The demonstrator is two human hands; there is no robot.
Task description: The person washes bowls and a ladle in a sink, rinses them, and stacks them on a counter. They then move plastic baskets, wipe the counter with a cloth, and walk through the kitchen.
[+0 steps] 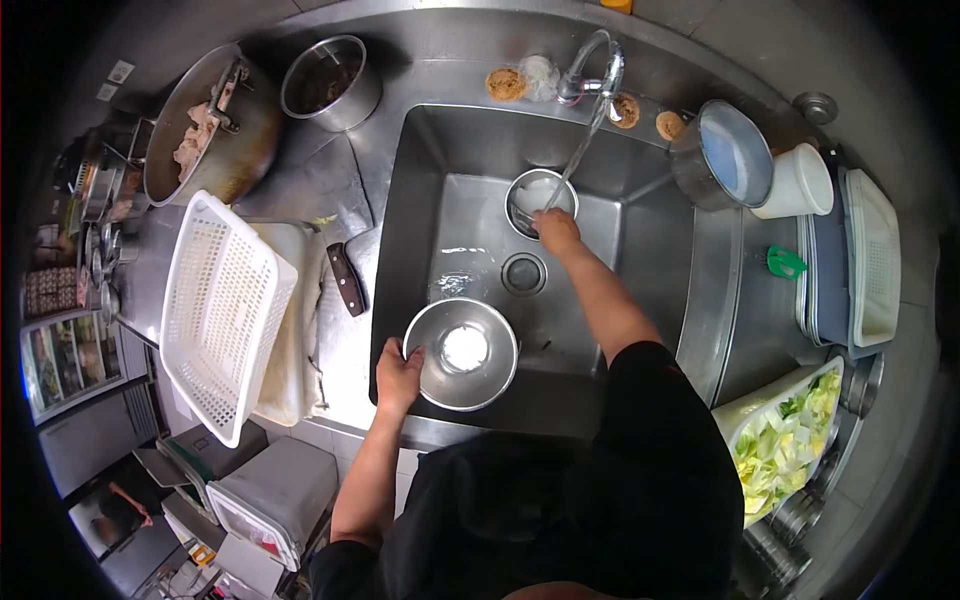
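Note:
My left hand (399, 375) is closed on the rim of a wide steel bowl (462, 355), tilted toward me over the near left part of the sink (655, 270). The bowl's inside looks bare, with a bright reflection in it. My right hand (557, 230) grips the near rim of a smaller steel pot (518, 222) on the sink floor. Water from the curved faucet (592, 80) runs down into that pot, beside my fingers. Between the two vessels lies the round drain (523, 274).
Left of the sink are a knife (346, 279), a white perforated basket (215, 300), a steel pot (335, 85) and a large pan (235, 130) with pale meat. Scrubbers (506, 85) sit by the faucet. At right stand a grey pot (690, 165) and a tub of chopped lettuce (785, 440).

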